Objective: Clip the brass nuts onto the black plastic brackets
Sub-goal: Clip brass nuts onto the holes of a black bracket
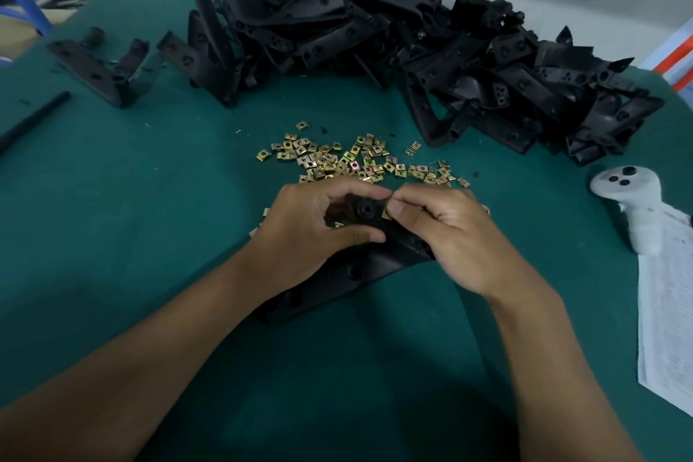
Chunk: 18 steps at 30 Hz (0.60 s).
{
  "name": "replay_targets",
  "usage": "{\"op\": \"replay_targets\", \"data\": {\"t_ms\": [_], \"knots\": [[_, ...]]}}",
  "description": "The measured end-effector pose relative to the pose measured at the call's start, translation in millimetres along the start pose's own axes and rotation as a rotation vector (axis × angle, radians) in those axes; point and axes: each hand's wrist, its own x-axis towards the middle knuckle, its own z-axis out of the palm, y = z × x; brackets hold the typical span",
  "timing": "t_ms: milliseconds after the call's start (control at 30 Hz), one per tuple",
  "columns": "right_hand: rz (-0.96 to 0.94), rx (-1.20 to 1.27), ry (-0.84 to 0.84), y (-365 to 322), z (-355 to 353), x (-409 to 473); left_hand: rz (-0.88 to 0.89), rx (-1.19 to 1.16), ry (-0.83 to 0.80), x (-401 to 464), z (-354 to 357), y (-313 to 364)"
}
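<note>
A green table carries everything. Behind the scatter of brass nuts, along the table's far side, lies a big pile of black plastic brackets. Just in front of the nuts, one black bracket is gripped at its upper end by the left hand, fingers curled round it. The right hand pinches a brass nut against that end. Right of the nuts lies a white controller by a printed sheet.

Black brackets; brass-gold nuts; teal-green table; white controller.
</note>
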Motion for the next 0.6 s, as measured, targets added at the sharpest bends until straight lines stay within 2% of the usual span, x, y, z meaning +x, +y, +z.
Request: {"op": "replay_targets", "data": {"t_ms": [133,233,300,400,433,500,600], "knots": [[-0.047,-0.067,0.037,6.7,3.3,-0.8,-0.004,0.016,0.066,-1.2,0.0,-4.9],[0.013,-0.028,0.159,8.8,7.4,3.7,-0.043,0.005,0.087,-1.4,2.8,-7.4],[0.178,0.275,0.312,13.4,10.1,9.6,-0.093,0.006,0.092,-0.1,2.5,-8.5],[0.429,1.012,0.441,23.8,6.6,15.8,-0.109,0.043,0.079,1.7,-0.6,-9.3],[0.479,1.185,0.462,27.3,3.0,16.4,-0.106,0.043,0.079,2.0,-1.4,-8.4],[0.516,1.348,0.466,32.1,-2.5,17.1,-0.112,0.033,0.076,2.7,-2.0,-5.6],[0.53,1.389,0.443,32.7,-3.7,17.8,-0.121,0.015,0.086,3.4,-1.2,-4.1]]}}
